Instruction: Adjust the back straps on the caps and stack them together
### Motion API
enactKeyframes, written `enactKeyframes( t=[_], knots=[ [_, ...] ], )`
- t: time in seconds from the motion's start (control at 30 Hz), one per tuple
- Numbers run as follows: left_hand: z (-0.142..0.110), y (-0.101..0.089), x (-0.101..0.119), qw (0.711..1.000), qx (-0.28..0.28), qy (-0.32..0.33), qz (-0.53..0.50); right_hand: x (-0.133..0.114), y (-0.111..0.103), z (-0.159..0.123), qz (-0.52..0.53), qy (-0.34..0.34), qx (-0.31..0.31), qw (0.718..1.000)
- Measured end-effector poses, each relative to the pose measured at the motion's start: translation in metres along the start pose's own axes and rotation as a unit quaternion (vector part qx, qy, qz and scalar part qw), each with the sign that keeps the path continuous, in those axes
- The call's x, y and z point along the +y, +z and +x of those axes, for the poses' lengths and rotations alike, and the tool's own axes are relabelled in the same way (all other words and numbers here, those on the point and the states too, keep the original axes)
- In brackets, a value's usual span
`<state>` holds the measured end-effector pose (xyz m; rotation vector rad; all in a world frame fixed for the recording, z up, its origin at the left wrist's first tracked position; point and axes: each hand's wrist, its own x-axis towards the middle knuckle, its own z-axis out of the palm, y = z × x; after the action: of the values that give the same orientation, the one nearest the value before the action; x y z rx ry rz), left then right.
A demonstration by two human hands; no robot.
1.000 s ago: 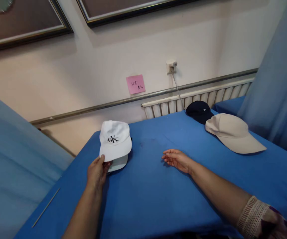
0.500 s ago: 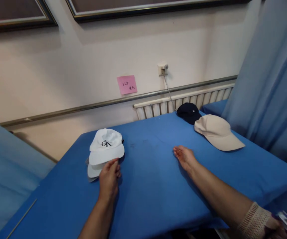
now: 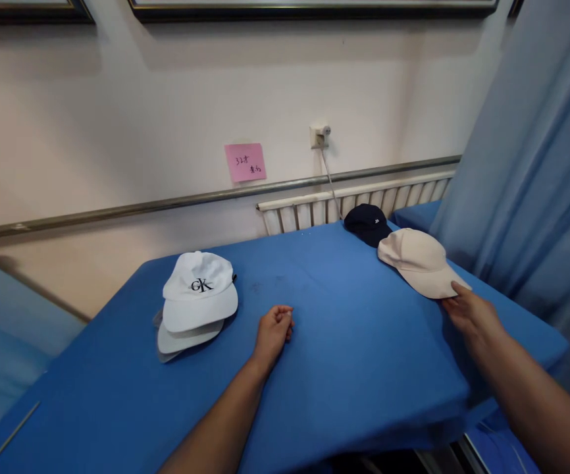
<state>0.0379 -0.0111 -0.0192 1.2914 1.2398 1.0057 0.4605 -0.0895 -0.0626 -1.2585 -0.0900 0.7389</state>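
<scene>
My right hand (image 3: pixel 472 313) pinches the front of the brim of a beige baseball cap (image 3: pixel 418 253), thumb on top and fingers beneath. The cap's crown is beside a dark navy cap (image 3: pixel 366 220) behind it. Over the middle of the table my left hand (image 3: pixel 274 332) is loosely closed, fingers curled in, with nothing seen in it. Left of that hand lies a stack of caps: a white cap with black letters (image 3: pixel 200 289) on top, with pale brims (image 3: pixel 189 339) showing underneath.
A blue cloth covers the table (image 3: pixel 324 368). Blue curtains (image 3: pixel 522 164) hang at both sides. Along the back wall run a metal rail (image 3: pixel 166 203) and a radiator (image 3: pixel 309 210). A cable drops from a wall socket (image 3: pixel 318 137). A thin rod (image 3: pixel 11 438) lies at lower left.
My left hand has left the white cap's brim and moved right, to mid-table. My right hand has reached right and taken hold of the beige cap's brim. The view has shifted slightly.
</scene>
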Motion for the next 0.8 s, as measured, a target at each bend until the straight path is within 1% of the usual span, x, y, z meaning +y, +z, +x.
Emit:
enactKeyframes(
  t=[0.1, 0.17, 0.2, 0.27, 0.33, 0.4, 0.43, 0.47, 0.5, 0.53, 0.63, 0.73, 0.8],
  knots=[
    [0.001, -0.001, -0.006, 1.000, -0.016, 0.008, 0.005, -0.002, 0.022, 0.012, 0.026, 0.024, 0.032, 0.999],
    [-0.001, -0.005, -0.007, 0.999, -0.030, 0.002, -0.016, 0.004, 0.036, 0.009, 0.037, 0.036, 0.019, 0.998],
    [-0.003, -0.008, -0.008, 0.999, -0.038, -0.005, -0.034, 0.010, 0.043, 0.004, 0.040, 0.044, 0.001, 0.998],
    [-0.007, -0.013, -0.006, 0.994, -0.052, -0.033, -0.090, 0.022, 0.058, -0.012, 0.038, 0.067, -0.054, 0.996],
    [-0.011, -0.015, -0.002, 0.978, -0.083, -0.078, -0.173, 0.036, 0.076, -0.035, 0.020, 0.098, -0.148, 0.984],
    [-0.015, -0.016, 0.004, 0.948, -0.140, -0.127, -0.255, 0.050, 0.097, -0.058, -0.021, 0.112, -0.252, 0.961],
    [-0.016, -0.016, 0.007, 0.931, -0.169, -0.142, -0.289, 0.056, 0.108, -0.068, -0.051, 0.106, -0.286, 0.951],
    [-0.017, -0.018, 0.010, 0.918, -0.186, -0.147, -0.317, 0.062, 0.119, -0.077, -0.090, 0.087, -0.314, 0.941],
    [-0.017, -0.019, 0.012, 0.911, -0.191, -0.144, -0.337, 0.068, 0.130, -0.083, -0.131, 0.054, -0.313, 0.939],
    [-0.016, -0.022, 0.013, 0.908, -0.186, -0.134, -0.351, 0.073, 0.141, -0.086, -0.147, 0.038, -0.305, 0.940],
    [-0.010, -0.034, 0.013, 0.912, -0.156, -0.108, -0.363, 0.080, 0.167, -0.082, -0.179, -0.009, -0.266, 0.947],
    [-0.003, -0.043, 0.007, 0.908, -0.136, -0.103, -0.383, 0.075, 0.186, -0.070, -0.214, -0.075, -0.214, 0.950],
    [0.000, -0.043, 0.004, 0.892, -0.128, -0.102, -0.422, 0.067, 0.193, -0.071, -0.229, -0.131, -0.174, 0.949]
  ],
)
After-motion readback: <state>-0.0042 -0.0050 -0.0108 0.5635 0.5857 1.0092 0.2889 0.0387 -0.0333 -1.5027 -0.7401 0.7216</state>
